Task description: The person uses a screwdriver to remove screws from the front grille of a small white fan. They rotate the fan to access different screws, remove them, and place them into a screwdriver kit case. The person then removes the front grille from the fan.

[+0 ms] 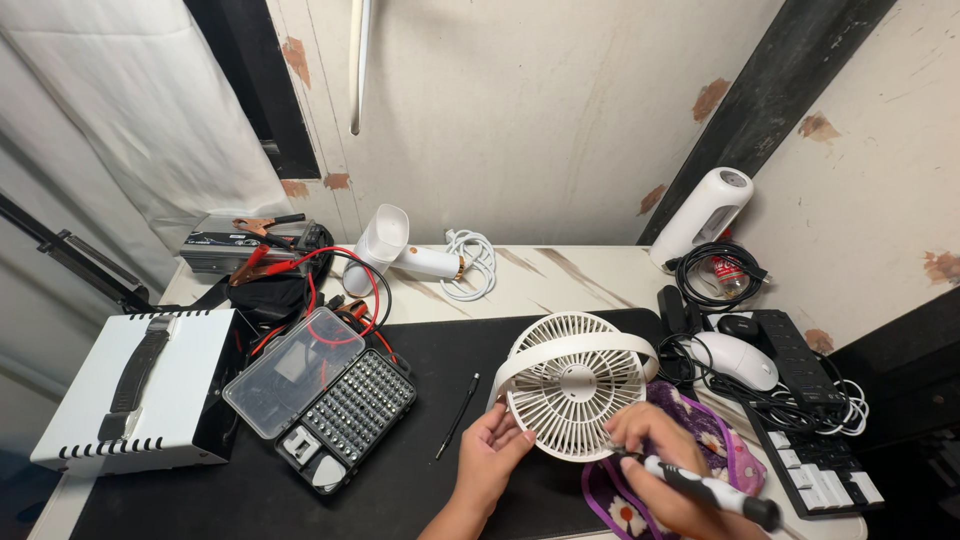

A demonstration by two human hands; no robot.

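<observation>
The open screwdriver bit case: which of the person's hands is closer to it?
Left. The left hand steadies the white fan, just right of the bit case; the right hand, holding a screwdriver, is beyond the fan.

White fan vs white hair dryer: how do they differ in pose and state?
The white fan stands upright on the black mat, steadied by the left hand; the white hair dryer lies untouched on the tabletop behind. The right hand holds a screwdriver at the fan's grille. Both are white.
</observation>
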